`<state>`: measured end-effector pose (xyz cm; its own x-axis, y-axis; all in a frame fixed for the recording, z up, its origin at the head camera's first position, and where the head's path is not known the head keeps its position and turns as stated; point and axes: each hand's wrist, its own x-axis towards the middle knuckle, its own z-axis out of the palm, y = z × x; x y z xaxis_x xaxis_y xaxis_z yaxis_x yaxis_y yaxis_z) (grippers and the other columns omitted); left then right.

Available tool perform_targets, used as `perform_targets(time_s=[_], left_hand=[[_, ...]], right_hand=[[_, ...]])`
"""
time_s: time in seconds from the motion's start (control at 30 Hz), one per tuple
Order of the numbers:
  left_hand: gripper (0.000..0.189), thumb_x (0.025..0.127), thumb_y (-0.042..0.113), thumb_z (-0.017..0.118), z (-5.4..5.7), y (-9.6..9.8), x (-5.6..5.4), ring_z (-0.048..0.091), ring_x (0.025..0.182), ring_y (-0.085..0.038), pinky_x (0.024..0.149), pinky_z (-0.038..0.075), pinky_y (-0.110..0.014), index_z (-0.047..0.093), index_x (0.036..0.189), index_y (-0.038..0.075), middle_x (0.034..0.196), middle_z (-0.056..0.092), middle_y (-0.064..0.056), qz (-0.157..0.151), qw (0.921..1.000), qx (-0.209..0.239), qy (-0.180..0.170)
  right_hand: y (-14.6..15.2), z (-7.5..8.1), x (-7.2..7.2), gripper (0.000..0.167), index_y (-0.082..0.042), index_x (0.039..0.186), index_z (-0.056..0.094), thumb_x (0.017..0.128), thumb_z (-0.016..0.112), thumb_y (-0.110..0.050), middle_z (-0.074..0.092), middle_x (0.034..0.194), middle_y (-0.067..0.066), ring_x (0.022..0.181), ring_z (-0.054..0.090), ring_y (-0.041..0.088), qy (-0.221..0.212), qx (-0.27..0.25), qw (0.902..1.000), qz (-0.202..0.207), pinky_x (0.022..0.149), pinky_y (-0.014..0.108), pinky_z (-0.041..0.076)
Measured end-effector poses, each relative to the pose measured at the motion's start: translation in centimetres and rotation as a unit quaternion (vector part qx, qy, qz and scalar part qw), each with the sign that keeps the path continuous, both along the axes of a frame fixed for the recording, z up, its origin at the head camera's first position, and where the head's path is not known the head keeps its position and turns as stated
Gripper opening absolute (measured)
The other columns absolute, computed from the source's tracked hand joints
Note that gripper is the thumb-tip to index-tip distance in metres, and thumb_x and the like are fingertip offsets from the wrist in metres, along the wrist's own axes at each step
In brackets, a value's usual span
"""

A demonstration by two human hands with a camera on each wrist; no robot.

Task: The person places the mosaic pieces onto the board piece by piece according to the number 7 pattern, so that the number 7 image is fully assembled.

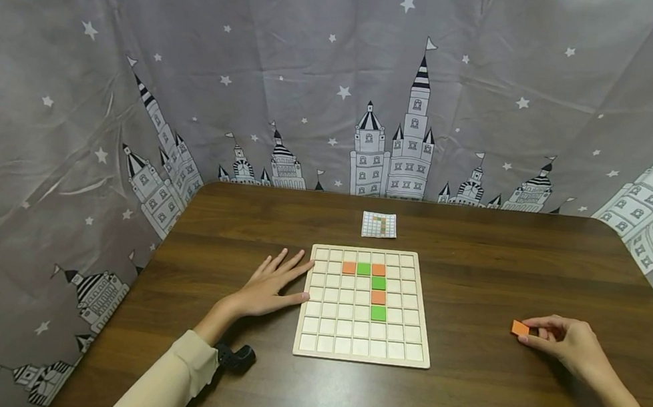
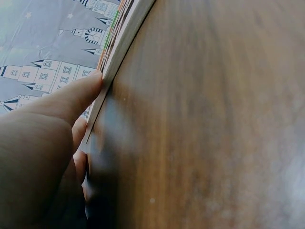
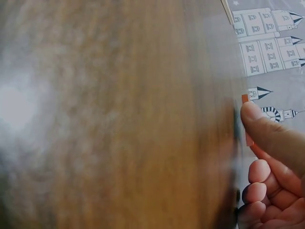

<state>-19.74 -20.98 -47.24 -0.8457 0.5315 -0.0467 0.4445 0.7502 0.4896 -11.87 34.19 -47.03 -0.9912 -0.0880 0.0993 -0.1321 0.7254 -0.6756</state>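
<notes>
A pale wooden grid board lies on the table, with orange and green square tiles in some of its cells. Among them are an orange tile and a green tile. My left hand has its fingers spread, and its thumb and forefinger touch the board's left edge. In the left wrist view the thumb rests against the board's side. Off to the right of the board, my right hand pinches an orange tile between thumb and forefinger. Its other fingers are curled.
A small printed card with a coloured grid pattern lies behind the board. The brown wooden table reaches back to a grey curtain printed with castles and stars. Each wrist wears a black band.
</notes>
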Motion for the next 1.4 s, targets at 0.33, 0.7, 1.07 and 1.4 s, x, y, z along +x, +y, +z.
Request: perform_targets(time_s=[0.33, 0.7, 1.07, 1.4], left_hand=[[0.074, 0.098, 0.053, 0.056, 0.1, 0.1, 0.1, -0.001, 0.151, -0.036, 0.117, -0.003, -0.059, 0.026, 0.160, 0.027, 0.166, 0.014, -0.006, 0.001, 1.0000, -0.003, -0.004], [0.074, 0.098, 0.052, 0.055, 0.4, 0.0, 0.0, -0.003, 0.151, -0.035, 0.117, -0.005, -0.058, 0.024, 0.160, 0.025, 0.166, 0.012, -0.006, -0.002, 1.0000, -0.003, -0.008], [0.074, 0.098, 0.055, 0.054, 0.0, 0.1, -0.2, -0.003, 0.151, -0.033, 0.117, -0.006, -0.057, 0.023, 0.160, 0.028, 0.166, 0.011, -0.004, -0.002, 1.0000, -0.005, -0.009], [0.074, 0.098, 0.054, 0.054, 0.0, 0.0, -0.2, -0.003, 0.151, -0.033, 0.117, -0.006, -0.057, 0.023, 0.160, 0.028, 0.166, 0.011, -0.004, 0.001, 0.9999, -0.003, -0.011]], right_hand=[[-1.4, 1.7, -0.3, 0.020, 0.001, 0.097, 0.076, 0.082, 0.083, -0.011, 0.050, 0.068, -0.008, 0.061, 0.042, 0.003, 0.024, -0.015, 0.9996, -0.002, 0.050, 0.023, 0.032], [-4.8, 3.9, -1.1, 0.020, 0.000, 0.097, 0.076, 0.081, 0.084, -0.009, 0.050, 0.068, -0.007, 0.062, 0.044, 0.002, 0.034, -0.049, 0.9977, 0.032, 0.049, 0.021, 0.034], [-8.0, 4.5, -2.0, 0.022, -0.001, 0.096, 0.077, 0.080, 0.085, -0.013, 0.051, 0.069, -0.004, 0.062, 0.045, 0.004, 0.022, -0.050, 0.9965, 0.064, 0.050, 0.022, 0.034], [-11.2, 4.0, -2.7, 0.023, -0.001, 0.094, 0.076, 0.077, 0.087, -0.013, 0.051, 0.069, -0.002, 0.061, 0.044, 0.005, 0.009, -0.087, 0.9912, 0.100, 0.051, 0.020, 0.034]])
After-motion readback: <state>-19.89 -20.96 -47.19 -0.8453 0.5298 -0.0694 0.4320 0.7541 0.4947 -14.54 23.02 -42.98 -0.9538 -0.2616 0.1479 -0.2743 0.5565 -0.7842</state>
